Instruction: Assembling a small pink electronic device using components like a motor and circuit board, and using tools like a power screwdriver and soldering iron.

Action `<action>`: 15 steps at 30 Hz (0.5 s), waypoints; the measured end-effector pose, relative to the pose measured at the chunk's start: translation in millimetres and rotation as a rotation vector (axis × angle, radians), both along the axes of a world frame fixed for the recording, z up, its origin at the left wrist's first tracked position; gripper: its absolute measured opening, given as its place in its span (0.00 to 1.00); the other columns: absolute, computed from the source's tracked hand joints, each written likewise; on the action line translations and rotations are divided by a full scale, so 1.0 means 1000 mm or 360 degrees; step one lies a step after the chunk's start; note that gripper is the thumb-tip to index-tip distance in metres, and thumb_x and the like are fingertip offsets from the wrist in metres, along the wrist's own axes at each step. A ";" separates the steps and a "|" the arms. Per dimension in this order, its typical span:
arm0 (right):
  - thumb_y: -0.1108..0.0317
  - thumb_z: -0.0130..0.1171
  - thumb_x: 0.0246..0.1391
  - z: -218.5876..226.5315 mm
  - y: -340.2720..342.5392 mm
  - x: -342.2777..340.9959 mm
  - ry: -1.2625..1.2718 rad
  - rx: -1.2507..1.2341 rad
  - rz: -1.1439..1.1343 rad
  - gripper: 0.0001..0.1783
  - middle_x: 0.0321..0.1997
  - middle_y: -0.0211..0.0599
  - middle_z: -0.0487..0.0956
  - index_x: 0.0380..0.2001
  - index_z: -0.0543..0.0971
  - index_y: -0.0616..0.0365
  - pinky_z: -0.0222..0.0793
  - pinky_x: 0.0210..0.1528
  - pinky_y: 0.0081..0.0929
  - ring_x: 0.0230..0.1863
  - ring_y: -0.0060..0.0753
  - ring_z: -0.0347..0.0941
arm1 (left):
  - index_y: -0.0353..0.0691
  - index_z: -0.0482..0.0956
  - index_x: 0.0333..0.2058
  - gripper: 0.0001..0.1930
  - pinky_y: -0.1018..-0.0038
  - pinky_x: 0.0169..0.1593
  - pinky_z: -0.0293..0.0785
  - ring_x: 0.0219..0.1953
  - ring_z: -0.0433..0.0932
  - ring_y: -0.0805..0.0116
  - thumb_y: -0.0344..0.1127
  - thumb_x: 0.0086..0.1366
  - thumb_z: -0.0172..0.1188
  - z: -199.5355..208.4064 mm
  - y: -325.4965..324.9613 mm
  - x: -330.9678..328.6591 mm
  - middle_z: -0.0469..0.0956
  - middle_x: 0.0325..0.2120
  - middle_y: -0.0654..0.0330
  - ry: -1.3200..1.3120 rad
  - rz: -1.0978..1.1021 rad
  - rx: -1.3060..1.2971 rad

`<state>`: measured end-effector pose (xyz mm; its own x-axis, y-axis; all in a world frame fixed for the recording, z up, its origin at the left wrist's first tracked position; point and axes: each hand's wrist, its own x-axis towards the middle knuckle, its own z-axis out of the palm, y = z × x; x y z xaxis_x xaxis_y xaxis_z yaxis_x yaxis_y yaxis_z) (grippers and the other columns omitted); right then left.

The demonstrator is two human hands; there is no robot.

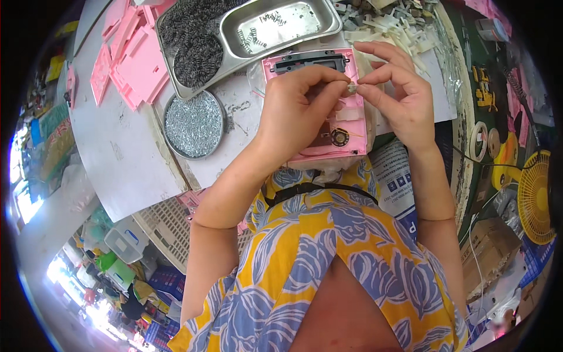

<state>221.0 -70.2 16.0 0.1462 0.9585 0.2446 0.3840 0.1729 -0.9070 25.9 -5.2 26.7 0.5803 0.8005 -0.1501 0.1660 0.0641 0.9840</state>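
A pink plastic casing [359, 132] lies at the table's near edge in front of me, its inside facing up. It holds a long dark grey part [311, 61] along its far end and a round dark component [339, 137] near its close end. Above the casing's right side, my left hand [296, 108] pinches a tiny pale piece [352, 88] between thumb and forefinger. From the other side my right hand [402, 91] closes thumb and forefinger on the same piece, its other fingers loosely curled. My left hand hides much of the casing's middle.
Left of the casing stand a round tin [193, 126] of small silvery screws and a metal tray [239, 57] of dark springs. Pink panels [138, 70] are piled far left, pale plastic parts [404, 32] far right. A yellow fan [533, 196] stands at right.
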 end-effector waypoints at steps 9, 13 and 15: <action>0.71 0.68 0.51 0.009 -0.040 0.051 -0.0089 0.0186 -0.0383 0.08 0.52 0.36 0.82 0.36 0.82 0.55 0.69 0.56 0.33 0.53 0.39 0.74 | 0.31 0.82 0.39 0.04 0.81 0.35 0.71 0.30 0.75 0.79 0.24 0.66 0.62 0.002 0.000 -0.015 0.80 0.32 0.64 0.0153 -0.0080 0.0455; 0.71 0.65 0.58 0.010 -0.108 0.173 0.0973 0.0295 -0.1238 0.09 0.37 0.35 0.81 0.41 0.78 0.55 0.73 0.36 0.25 0.32 0.27 0.75 | 0.31 0.82 0.36 0.02 0.83 0.37 0.69 0.31 0.74 0.79 0.22 0.65 0.62 -0.002 -0.001 -0.010 0.79 0.31 0.64 0.0035 -0.0045 0.0469; 0.72 0.64 0.59 0.008 -0.134 0.226 0.1302 0.0461 -0.1325 0.09 0.32 0.33 0.79 0.42 0.77 0.55 0.70 0.30 0.25 0.28 0.25 0.73 | 0.31 0.81 0.36 0.02 0.82 0.37 0.69 0.32 0.74 0.79 0.22 0.65 0.62 0.000 -0.003 -0.007 0.79 0.30 0.63 0.0081 -0.0078 0.0567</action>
<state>447.1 -204.5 24.0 0.9067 0.4213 -0.0187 -0.1966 0.3832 -0.9025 19.3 -8.1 26.4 0.6183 0.7791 0.1036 0.2099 -0.2907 0.9335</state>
